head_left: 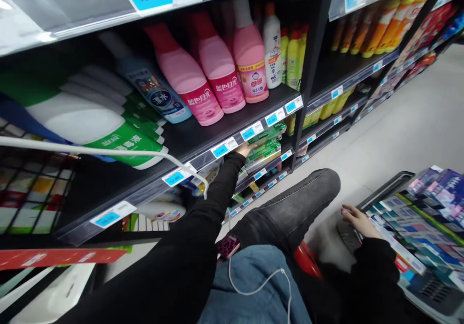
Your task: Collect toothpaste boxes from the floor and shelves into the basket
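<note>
My left hand (246, 149) reaches out in a black sleeve to the lower shelf and touches a stack of green boxes (266, 145); its fingers are mostly hidden behind the shelf edge. My right hand (357, 220) rests with fingers loosely spread on the rim of a basket (387, 188), holding nothing. The basket is full of blue and green boxes (427, 217). My knee in grey jeans (300, 203) sits between the two hands.
Pink bottles (217, 72), white-and-green bottles (97, 121) and a blue bottle (155, 92) stand on the shelf above, with blue price tags (252, 131) along its edge. Yellow and orange bottles (384, 24) fill shelves to the right. Grey aisle floor (406, 130) runs beyond.
</note>
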The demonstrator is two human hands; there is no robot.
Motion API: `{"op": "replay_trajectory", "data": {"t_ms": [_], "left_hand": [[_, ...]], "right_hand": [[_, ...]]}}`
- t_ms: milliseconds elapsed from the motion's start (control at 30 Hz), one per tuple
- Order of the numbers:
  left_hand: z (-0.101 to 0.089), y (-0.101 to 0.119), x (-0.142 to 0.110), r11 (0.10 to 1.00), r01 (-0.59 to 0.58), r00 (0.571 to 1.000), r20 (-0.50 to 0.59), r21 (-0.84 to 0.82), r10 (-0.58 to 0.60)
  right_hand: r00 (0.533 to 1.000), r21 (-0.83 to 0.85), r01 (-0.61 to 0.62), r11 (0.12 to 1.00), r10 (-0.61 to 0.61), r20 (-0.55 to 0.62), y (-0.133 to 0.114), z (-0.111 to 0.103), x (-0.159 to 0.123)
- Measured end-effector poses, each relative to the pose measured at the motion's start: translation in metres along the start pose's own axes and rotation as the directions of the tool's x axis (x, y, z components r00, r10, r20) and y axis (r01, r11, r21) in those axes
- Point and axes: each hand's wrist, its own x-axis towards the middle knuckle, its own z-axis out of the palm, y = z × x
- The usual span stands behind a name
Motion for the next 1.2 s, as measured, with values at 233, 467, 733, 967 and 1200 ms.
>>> {"op": "replay_trajectory", "data": {"t_ms": [233, 467, 733, 967, 1200], "left_hand": [[0.012, -0.010, 0.028, 0.991, 0.037, 0.999, 0.005, 0.126, -0.038], [0.018, -0.010, 0.028, 0.962, 0.020, 1.000, -0.017, 0.272, -0.016], [0.008, 0.004, 0.027, 0.933, 0.023, 1.000, 0.005, 0.360, -0.027], [0.029, 0.036, -0.043, 0.868, -0.192, 0.971, -0.041, 0.458, 0.236], [0.116, 0.093, -0.126, 0.750, -0.655, 0.714, 0.396, 0.088, 0.577]], "right_hand": [[0.996, -0.117, 0.023, 0.993, -0.034, -0.087, 0.025, -0.003, 0.012], [1.000, -0.088, 0.006, 0.996, -0.007, -0.011, 0.019, 0.007, 0.016], [1.000, -0.108, -0.022, 0.994, 0.024, 0.019, 0.017, 0.018, 0.016], [0.957, -0.177, -0.261, 0.949, 0.231, -0.172, 0.041, -0.036, -0.006], [0.691, -0.172, -0.691, 0.702, 0.570, -0.445, 0.134, -0.099, -0.041]]}}
